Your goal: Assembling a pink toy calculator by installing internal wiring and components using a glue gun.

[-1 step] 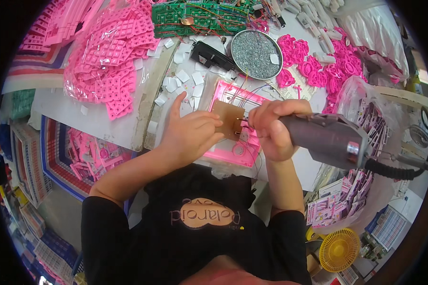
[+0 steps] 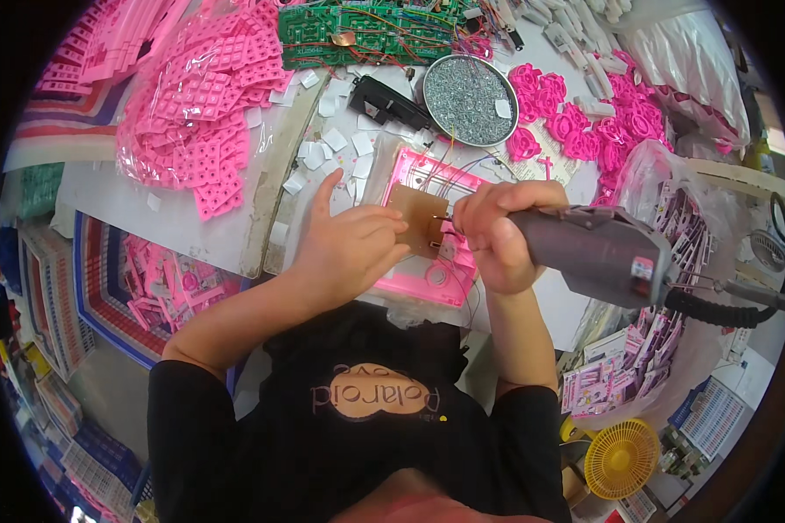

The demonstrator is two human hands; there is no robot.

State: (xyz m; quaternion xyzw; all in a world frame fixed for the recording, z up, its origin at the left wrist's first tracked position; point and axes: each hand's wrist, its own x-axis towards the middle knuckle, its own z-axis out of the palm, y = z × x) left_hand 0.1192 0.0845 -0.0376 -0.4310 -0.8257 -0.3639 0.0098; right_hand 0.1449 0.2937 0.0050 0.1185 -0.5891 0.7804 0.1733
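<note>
My right hand (image 2: 500,237) is wrapped round a dark grey electric screwdriver (image 2: 584,248), its thin bit pointing left toward a brown circuit board (image 2: 417,212). The board lies in an open pink plastic case (image 2: 403,277), with thin wires running out past its upper edge. My left hand (image 2: 344,248) rests its fingertips against the board's left side, the thumb stretched upward and the fingers apart. Whether the bit touches a screw is too small to tell. Above the case stands a round metal dish (image 2: 470,98) full of small silvery screws.
Green circuit boards (image 2: 366,35) with wires lie at the back. A clear bag of pink keypad pieces (image 2: 205,113) sits left, pink loops (image 2: 576,118) right. White bits and a black part (image 2: 387,101) lie near the dish. A black coiled cord (image 2: 720,303) trails from the screwdriver.
The screwdriver's rear end has shifted very slightly to the left, and my right hand with it. My left hand and the board look the same.
</note>
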